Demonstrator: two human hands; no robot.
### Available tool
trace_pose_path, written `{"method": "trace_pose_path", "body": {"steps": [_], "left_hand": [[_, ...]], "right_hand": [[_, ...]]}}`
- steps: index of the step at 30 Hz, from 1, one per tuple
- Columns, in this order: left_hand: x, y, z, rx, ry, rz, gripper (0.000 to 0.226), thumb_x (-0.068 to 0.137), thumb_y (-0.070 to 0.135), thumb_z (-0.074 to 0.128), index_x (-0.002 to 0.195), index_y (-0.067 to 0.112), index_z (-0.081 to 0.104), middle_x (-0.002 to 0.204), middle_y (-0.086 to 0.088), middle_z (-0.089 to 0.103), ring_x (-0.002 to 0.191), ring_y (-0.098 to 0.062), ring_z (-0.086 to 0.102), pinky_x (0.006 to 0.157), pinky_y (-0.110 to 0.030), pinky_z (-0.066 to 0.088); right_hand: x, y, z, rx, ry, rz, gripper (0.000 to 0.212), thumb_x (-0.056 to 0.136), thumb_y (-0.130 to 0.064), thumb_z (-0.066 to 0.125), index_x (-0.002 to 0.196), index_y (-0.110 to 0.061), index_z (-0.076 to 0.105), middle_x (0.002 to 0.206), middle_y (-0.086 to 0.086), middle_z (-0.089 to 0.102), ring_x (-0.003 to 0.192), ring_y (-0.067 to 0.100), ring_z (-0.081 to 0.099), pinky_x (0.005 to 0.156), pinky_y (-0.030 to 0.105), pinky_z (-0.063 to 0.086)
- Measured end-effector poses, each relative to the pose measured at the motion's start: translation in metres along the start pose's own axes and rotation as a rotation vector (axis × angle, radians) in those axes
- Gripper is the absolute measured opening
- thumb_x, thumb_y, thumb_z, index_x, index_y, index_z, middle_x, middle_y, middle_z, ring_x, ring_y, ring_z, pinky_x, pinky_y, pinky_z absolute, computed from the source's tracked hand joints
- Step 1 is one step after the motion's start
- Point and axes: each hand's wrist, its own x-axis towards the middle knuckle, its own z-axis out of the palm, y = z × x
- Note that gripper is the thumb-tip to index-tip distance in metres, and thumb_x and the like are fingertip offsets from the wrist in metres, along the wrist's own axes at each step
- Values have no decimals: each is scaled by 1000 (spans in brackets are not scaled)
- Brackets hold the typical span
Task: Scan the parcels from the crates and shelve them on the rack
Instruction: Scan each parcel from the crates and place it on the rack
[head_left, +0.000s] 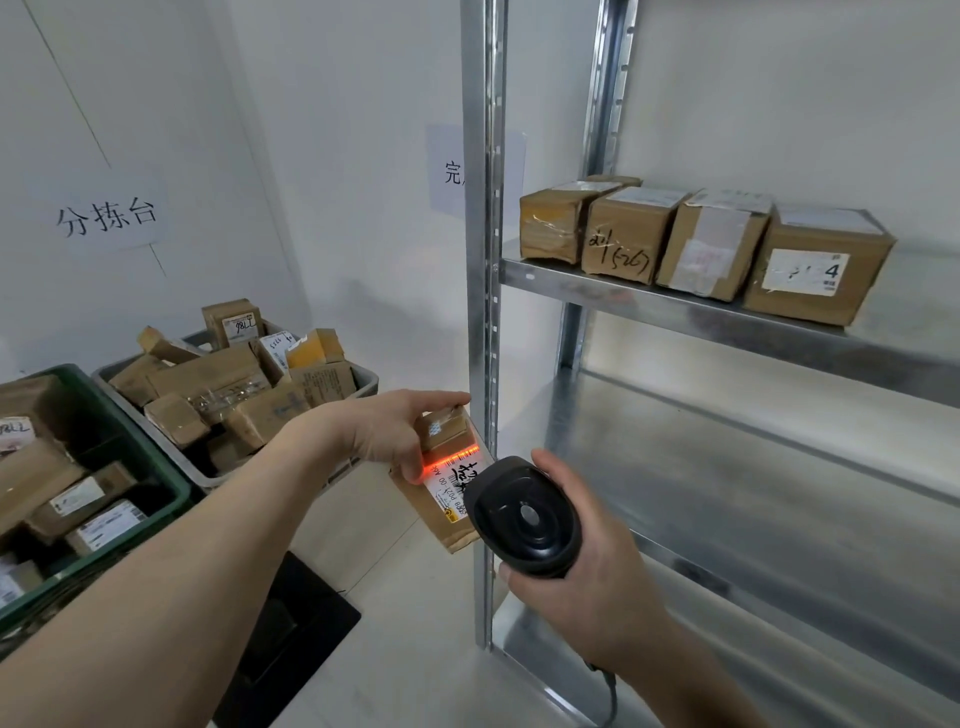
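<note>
left hand (387, 428) grips cardboard parcel (441, 488) beside rack upright (480, 312) | right hand (582, 587) clasps black barcode scanner (524, 517) just beside parcel | red scan line (449, 453) across parcel label

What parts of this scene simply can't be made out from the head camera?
- Parcel label: the scanner and the left hand cover part of it.
- Wall sign behind the rack post: the post hides most of its text.
- Green crate: cut off by the left edge.
- Lower layers of the grey crate: buried under the top parcels.
- Scanner trigger: hidden under the right hand.
</note>
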Motion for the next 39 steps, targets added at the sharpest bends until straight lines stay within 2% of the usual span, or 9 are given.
{"method": "trace_pose_path", "body": {"steps": [8,11,14,17,21,24,30,35,39], "left_hand": [[1,19,13,-22,1,-8,106,75,-6,74,156,42,27,122,11,56,112,-19,58,97,-41,56],[-1,23,18,-72,11,29,103,76,-7,74,155,41,28,119,13,55,107,-12,59,90,-33,56],[-5,21,28,-248,130,108,101,76,-12,73,152,41,31,121,5,54,105,-16,61,82,-28,58],[-5,12,43,-542,346,201,102,72,-15,77,146,40,35,126,-14,53,105,-31,67,84,-40,62],[-1,1,59,-727,476,264,103,68,-14,82,140,40,33,127,-17,53,103,-33,70,84,-46,62],[0,-5,66,-751,463,270,107,62,-5,88,143,37,31,127,-17,53,105,-32,68,81,-45,63],[-2,-10,69,-749,431,296,104,67,-13,84,142,36,31,126,-19,53,101,-31,71,80,-42,63],[-7,-17,67,-741,391,317,110,54,5,90,141,38,31,126,-16,54,103,-31,71,87,-50,61],[-11,-25,65,-762,377,346,106,65,-10,87,143,36,30,125,-16,53,100,-28,72,85,-49,61]], "right_hand": [[-10,10,-21,42,-8,27,89,69,-1,88,129,-51,45,110,-40,64,105,-11,64,86,2,44],[-14,11,-26,85,-15,62,91,70,-1,88,134,-47,45,112,-39,63,109,-10,63,87,2,44],[-19,11,-28,114,27,82,91,70,3,88,132,-47,44,112,-38,64,110,-11,63,88,1,43],[-23,10,-25,134,88,106,92,70,1,88,135,-46,44,116,-40,62,114,-12,60,90,0,41],[-27,2,-20,137,182,101,86,71,4,87,128,-48,48,115,-43,61,114,-13,59,88,-1,41],[-28,-9,-17,131,191,103,88,72,6,86,125,-50,45,112,-47,59,113,-17,57,86,-3,40],[-33,-24,-3,94,274,96,92,70,9,85,127,-50,43,110,-49,59,111,-19,57,87,-2,41],[-41,-35,12,77,326,104,93,68,8,87,125,-51,42,109,-52,57,109,-21,57,86,-3,40],[-49,-42,24,69,341,118,93,69,7,88,123,-52,41,106,-53,57,109,-23,55,85,-4,40]]}}
